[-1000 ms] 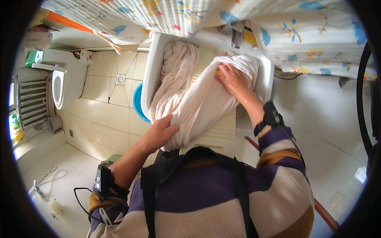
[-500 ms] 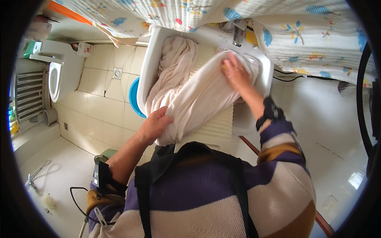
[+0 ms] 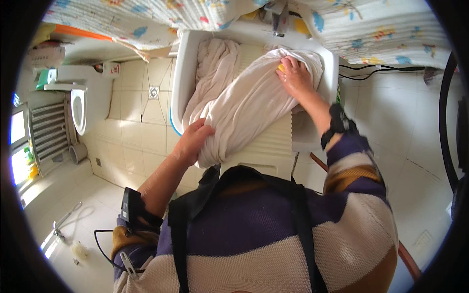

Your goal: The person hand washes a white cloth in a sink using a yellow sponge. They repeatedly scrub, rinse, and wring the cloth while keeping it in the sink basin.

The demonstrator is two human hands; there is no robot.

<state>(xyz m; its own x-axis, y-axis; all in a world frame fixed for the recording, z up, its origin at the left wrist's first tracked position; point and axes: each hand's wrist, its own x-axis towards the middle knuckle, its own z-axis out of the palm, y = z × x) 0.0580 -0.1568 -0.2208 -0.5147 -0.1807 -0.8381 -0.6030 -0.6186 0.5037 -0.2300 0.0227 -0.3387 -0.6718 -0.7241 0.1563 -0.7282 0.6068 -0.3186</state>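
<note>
A wet, off-white cloth (image 3: 254, 102) lies bunched lengthwise over a ribbed washboard (image 3: 264, 144) in a white laundry sink (image 3: 178, 93). My left hand (image 3: 194, 139) grips the cloth's near left edge, thumb on top. Toward the far right end of the cloth, my right hand (image 3: 296, 78) is closed around a small yellow bar, apparently soap (image 3: 281, 68), and presses it on the fabric. Most of the bar is hidden under the fingers. More of the bunched cloth fills the sink's left side.
A metal tap (image 3: 280, 24) stands at the sink's far edge, below a patterned curtain (image 3: 361, 34). Part of a blue basin (image 3: 174, 123) shows left of the sink. A toilet (image 3: 78, 110), a floor drain (image 3: 154, 92) and a towel rack (image 3: 49, 127) are farther left.
My right hand has slid a little farther along the cloth with the yellow bar. My left hand keeps its grip. The whole view has shifted slightly.
</note>
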